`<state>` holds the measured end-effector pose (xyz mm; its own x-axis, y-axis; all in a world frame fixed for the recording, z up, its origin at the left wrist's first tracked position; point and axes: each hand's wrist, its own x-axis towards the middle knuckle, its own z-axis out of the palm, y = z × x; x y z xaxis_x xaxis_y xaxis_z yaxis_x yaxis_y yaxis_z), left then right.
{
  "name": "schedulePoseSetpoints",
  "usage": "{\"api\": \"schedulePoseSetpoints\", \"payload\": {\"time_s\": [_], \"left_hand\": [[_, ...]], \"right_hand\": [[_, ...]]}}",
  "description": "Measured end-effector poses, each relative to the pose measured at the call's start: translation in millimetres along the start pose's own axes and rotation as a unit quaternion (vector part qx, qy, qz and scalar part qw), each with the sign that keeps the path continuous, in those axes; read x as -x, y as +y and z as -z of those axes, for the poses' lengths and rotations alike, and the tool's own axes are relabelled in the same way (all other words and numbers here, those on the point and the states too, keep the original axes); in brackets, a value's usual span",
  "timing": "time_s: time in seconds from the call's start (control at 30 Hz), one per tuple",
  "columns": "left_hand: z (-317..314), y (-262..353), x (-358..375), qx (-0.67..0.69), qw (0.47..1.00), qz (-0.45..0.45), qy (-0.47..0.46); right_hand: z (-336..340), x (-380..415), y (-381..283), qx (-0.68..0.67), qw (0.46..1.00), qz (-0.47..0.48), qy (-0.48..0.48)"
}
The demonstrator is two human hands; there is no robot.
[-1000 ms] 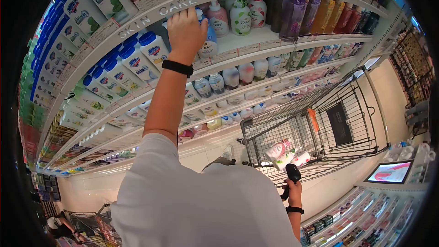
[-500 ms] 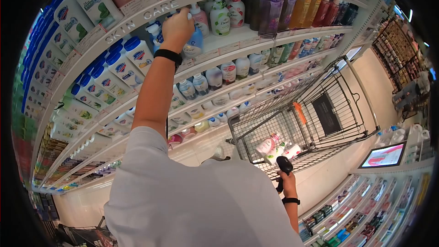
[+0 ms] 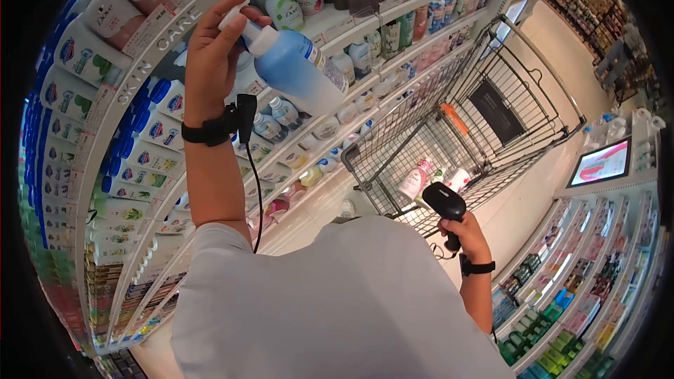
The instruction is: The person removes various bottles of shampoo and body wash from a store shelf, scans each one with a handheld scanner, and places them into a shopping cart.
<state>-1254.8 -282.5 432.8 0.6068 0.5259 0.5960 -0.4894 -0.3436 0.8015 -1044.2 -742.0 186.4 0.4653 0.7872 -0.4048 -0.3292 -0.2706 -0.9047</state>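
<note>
A blue pump bottle (image 3: 291,67) with a white pump top is tilted in front of the shelves, clear of them. My left hand (image 3: 219,45) grips it by the pump and neck. In my right hand (image 3: 467,237) is a black handheld barcode scanner (image 3: 445,202), held upright near the cart. Its head points toward the shelf side. Several Dove bottles lie in the shopping cart (image 3: 393,205), among them a pink pump bottle (image 3: 416,179) and a white bottle with a red design (image 3: 458,180). The scanner partly hides the bottles there.
Shelves marked SKIN CARE (image 3: 158,49) curve along the left, holding white bottles with blue caps (image 3: 151,130) and more pump bottles (image 3: 283,3). A screen (image 3: 600,163) stands above product shelves (image 3: 562,295) on the right. A person (image 3: 621,52) is far back.
My left hand has drawn the blue pump bottle off the shelf and back toward me. My right hand has raised the scanner, which now appears larger and closer.
</note>
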Motion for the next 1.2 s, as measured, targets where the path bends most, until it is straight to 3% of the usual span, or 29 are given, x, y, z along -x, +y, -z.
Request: {"api": "schedulePoseSetpoints", "payload": {"time_s": [0.1, 0.23, 0.33, 0.47, 0.5, 0.93, 1.2], "left_hand": [[-14, -41, 18, 0.227, 0.971, 0.054, -0.055], [-61, -58, 49, 0.335, 0.935, 0.091, -0.071], [-71, -74, 57, 0.377, 0.917, 0.092, -0.091], [-70, -75, 60, 0.394, 0.909, 0.087, -0.108], [-69, -74, 60, 0.394, 0.908, 0.09, -0.111], [-75, -58, 64, 0.451, 0.867, 0.064, -0.201], [-98, -72, 67, 0.392, 0.893, 0.114, -0.19]], "right_hand": [[-31, 18, -64, 0.033, 0.996, 0.028, -0.075], [-55, 26, -108, 0.12, 0.969, 0.139, -0.166], [-62, 31, -124, 0.14, 0.964, 0.129, -0.184], [-67, 34, -135, 0.151, 0.963, 0.137, -0.177], [-66, 31, -130, 0.162, 0.955, 0.175, -0.174], [-59, 32, -148, 0.2, 0.946, 0.169, -0.193], [-40, 26, -116, 0.148, 0.968, 0.147, -0.137]]}}
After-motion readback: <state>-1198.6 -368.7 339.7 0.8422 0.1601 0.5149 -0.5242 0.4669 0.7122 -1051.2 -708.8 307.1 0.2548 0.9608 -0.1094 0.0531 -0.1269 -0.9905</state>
